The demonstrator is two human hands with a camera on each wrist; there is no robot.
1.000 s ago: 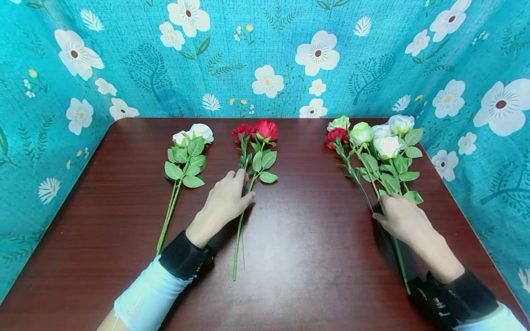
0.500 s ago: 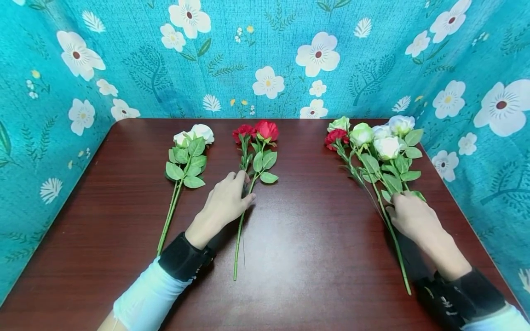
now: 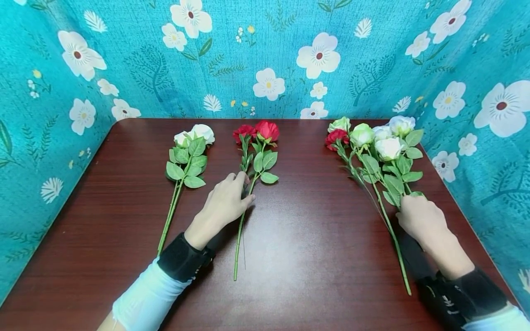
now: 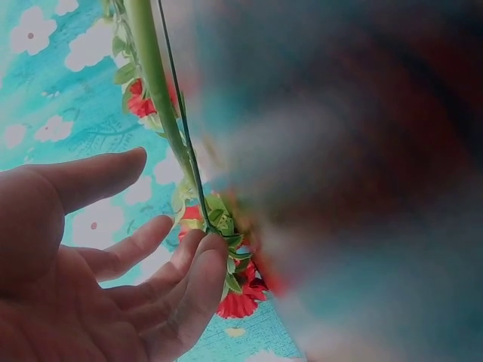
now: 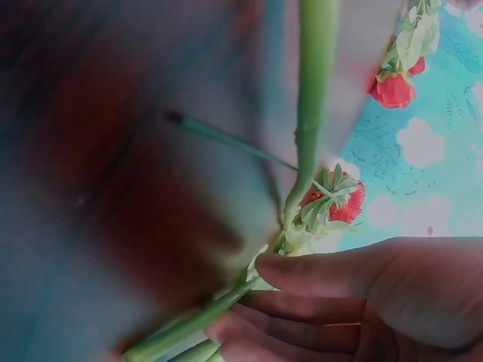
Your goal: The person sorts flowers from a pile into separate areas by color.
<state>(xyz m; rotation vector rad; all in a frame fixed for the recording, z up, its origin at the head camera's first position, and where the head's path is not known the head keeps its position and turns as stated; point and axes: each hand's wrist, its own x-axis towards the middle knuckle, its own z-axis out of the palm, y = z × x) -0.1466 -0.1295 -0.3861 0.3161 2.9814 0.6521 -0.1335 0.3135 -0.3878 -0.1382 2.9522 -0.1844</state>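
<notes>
At the left of the frame, two white artificial roses with green leaves and long green stems [image 3: 182, 170] lay on the dark red-brown wooden bench [image 3: 298, 239], heads toward the far edge, with bare wood between them and the bench's left edge. Just right of them, near the centre, lay two red artificial roses on green stems [image 3: 252, 161]. The left hand [image 3: 225, 202] rested on these stems below the leaves, its fingers [image 4: 189, 279] straight and relaxed, touching the stems without curling round them. A broad bare stretch of bench lay open between the red roses and the right-hand bunch, and along the near edge.

At the right of the frame lay a mixed bunch of white, pale green and one red artificial flower [image 3: 372, 147], heads close to the far right corner. The right hand [image 3: 422, 220] gripped stems of this bunch low among the leaves, its fingers [image 5: 332, 275] curled round them. The teal cloth printed with white flowers [image 3: 265, 59] stood tight against the bench's far and side edges.
</notes>
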